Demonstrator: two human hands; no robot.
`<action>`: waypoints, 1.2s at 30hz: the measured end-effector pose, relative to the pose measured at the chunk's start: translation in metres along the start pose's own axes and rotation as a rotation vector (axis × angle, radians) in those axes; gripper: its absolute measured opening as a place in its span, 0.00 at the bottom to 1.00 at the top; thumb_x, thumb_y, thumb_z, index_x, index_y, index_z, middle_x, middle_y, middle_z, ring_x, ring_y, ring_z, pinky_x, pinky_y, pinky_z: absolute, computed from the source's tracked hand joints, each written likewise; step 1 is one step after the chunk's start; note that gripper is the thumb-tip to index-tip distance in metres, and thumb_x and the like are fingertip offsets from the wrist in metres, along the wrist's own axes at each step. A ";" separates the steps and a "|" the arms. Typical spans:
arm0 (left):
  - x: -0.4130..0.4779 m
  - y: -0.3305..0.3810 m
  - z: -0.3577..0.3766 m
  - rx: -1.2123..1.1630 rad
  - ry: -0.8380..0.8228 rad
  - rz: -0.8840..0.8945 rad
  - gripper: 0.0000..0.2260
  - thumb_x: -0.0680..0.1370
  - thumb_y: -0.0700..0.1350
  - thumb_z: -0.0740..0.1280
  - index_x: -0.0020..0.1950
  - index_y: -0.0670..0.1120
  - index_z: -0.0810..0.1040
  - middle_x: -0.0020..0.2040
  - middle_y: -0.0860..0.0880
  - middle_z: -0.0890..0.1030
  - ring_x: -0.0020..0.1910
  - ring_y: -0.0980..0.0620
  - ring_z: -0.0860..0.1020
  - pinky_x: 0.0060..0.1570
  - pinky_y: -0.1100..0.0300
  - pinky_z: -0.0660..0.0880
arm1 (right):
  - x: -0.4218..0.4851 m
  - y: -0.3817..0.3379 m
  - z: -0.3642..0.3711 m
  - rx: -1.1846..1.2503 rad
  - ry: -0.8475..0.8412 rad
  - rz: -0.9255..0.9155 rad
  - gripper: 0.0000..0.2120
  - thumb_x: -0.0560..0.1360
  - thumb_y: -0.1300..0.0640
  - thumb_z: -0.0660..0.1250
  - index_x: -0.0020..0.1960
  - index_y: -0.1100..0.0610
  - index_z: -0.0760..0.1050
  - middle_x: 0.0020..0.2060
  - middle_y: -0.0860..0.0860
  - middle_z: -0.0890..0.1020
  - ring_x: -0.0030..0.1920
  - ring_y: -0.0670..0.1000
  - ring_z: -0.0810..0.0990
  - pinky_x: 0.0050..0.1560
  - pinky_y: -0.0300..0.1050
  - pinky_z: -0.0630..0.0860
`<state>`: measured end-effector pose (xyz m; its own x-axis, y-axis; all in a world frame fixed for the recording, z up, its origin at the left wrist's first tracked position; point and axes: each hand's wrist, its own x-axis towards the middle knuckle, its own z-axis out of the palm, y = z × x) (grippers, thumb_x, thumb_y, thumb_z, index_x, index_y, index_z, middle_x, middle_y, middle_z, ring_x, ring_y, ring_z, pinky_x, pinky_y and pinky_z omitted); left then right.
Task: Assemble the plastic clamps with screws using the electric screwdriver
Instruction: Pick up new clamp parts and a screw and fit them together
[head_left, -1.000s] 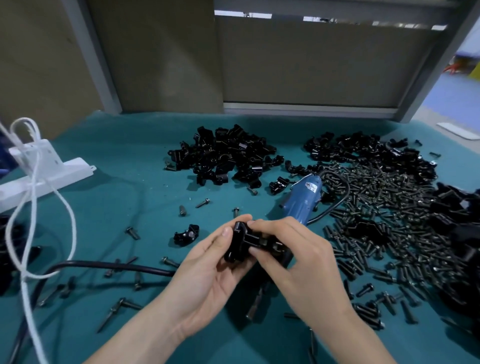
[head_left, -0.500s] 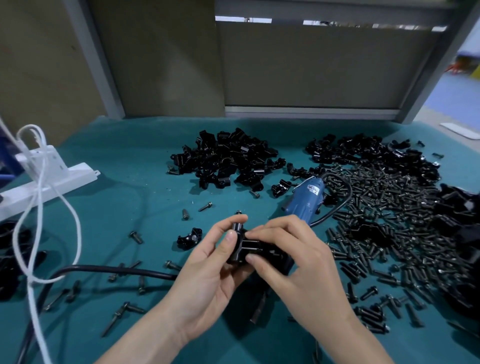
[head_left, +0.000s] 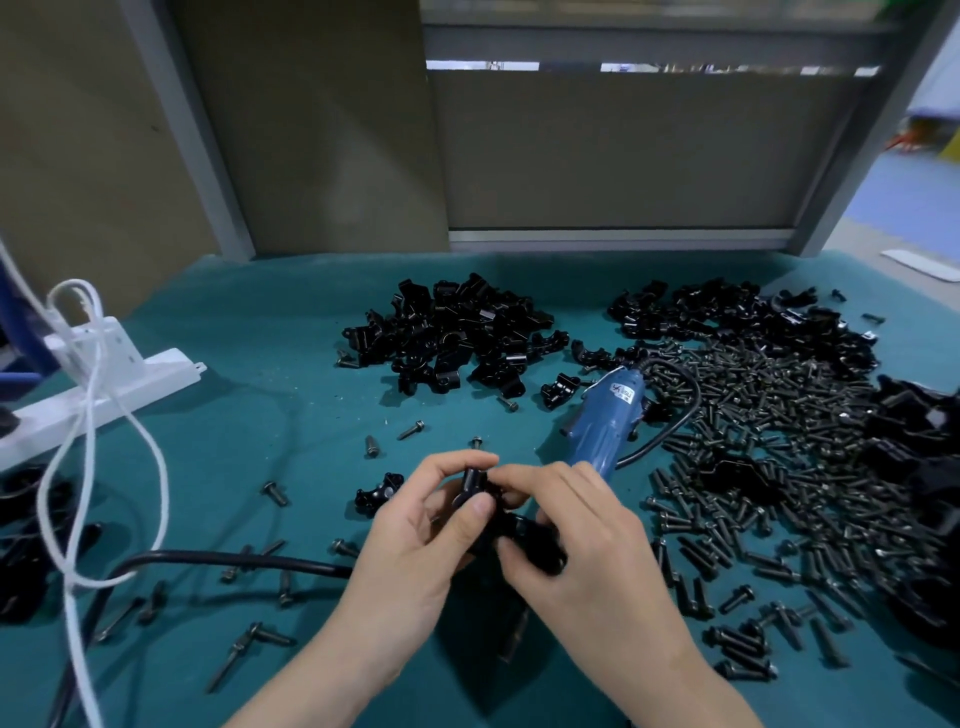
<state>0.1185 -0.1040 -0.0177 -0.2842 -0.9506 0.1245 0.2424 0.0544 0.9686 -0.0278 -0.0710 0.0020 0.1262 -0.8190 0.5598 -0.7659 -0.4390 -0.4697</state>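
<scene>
1. Plainly, your left hand (head_left: 415, 540) and your right hand (head_left: 587, 551) both gripped the small black plastic clamp (head_left: 485, 499). You held it just above the teal-covered counter (head_left: 260, 364), on your side of the blue electric screwdriver (head_left: 605, 426), which lay untouched on the counter just beyond your right hand.
2. Your fingers hid most of the clamp, so I could not tell whether its parts were seated or a screw was in. A misaligned pair would probably have cross-threaded under the driver.
3. Letting go with one hand to fetch the screwdriver risked the parts slipping apart, or the clamp dropping among the loose screws below.
4. The screwdriver's thin black cord (head_left: 688, 410) looped into the heap of dark metal screws (head_left: 779, 467) on your right, so a quick lift could have scattered them.
5. A thick black cable (head_left: 234, 560) ran across the counter towards your left wrist and could have snagged your forearm.
</scene>
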 end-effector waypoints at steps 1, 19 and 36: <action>0.000 0.000 0.001 0.024 0.014 0.017 0.11 0.73 0.46 0.69 0.54 0.56 0.81 0.47 0.46 0.84 0.49 0.51 0.82 0.47 0.63 0.77 | 0.000 -0.001 0.000 -0.006 -0.001 -0.002 0.22 0.65 0.65 0.75 0.58 0.56 0.78 0.44 0.43 0.77 0.44 0.38 0.64 0.48 0.26 0.65; -0.024 0.022 -0.021 0.325 -0.112 0.083 0.25 0.75 0.37 0.69 0.67 0.58 0.72 0.61 0.61 0.80 0.60 0.58 0.79 0.55 0.72 0.73 | 0.001 -0.018 0.005 0.519 0.003 0.159 0.24 0.66 0.67 0.75 0.54 0.42 0.80 0.43 0.42 0.77 0.38 0.41 0.75 0.40 0.29 0.72; -0.019 -0.003 -0.035 0.484 0.005 0.131 0.20 0.68 0.42 0.76 0.57 0.56 0.82 0.58 0.62 0.80 0.53 0.57 0.81 0.48 0.66 0.78 | 0.006 -0.011 0.005 0.484 -0.197 0.492 0.16 0.69 0.67 0.75 0.43 0.45 0.80 0.34 0.47 0.81 0.34 0.46 0.81 0.41 0.33 0.77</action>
<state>0.1561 -0.0965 -0.0304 -0.2751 -0.9279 0.2517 -0.1831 0.3076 0.9337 -0.0153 -0.0729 0.0066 -0.0155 -0.9955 0.0930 -0.4033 -0.0789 -0.9117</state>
